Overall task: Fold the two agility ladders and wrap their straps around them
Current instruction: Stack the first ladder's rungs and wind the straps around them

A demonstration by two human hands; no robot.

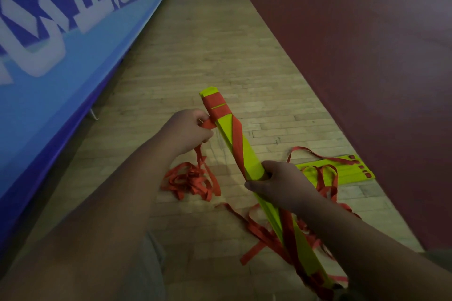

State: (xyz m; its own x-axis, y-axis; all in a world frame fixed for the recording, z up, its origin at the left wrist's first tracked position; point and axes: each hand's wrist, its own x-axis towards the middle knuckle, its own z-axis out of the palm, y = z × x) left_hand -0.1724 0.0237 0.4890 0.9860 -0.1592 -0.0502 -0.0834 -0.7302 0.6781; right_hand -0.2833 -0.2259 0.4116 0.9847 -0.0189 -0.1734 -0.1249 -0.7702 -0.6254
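My right hand (281, 184) grips the middle of a stacked bundle of yellow ladder rungs (233, 134), held slanting up over the floor. Red strap is wound several times around the bundle's far end and runs diagonally down it. My left hand (188, 129) pinches the red strap (208, 124) just left of the bundle's top. Slack strap hangs from that hand into a loose red pile (193, 182) on the floor. The second ladder (342, 170), yellow rungs lying flat with red strap looped over them, rests on the floor to the right.
The wooden floor (208, 44) runs ahead as a narrow strip. A blue banner wall (61, 32) with white lettering stands along the left. A dark red mat (367, 56) covers the right side. More red strap (264, 234) trails on the floor under the bundle's near end.
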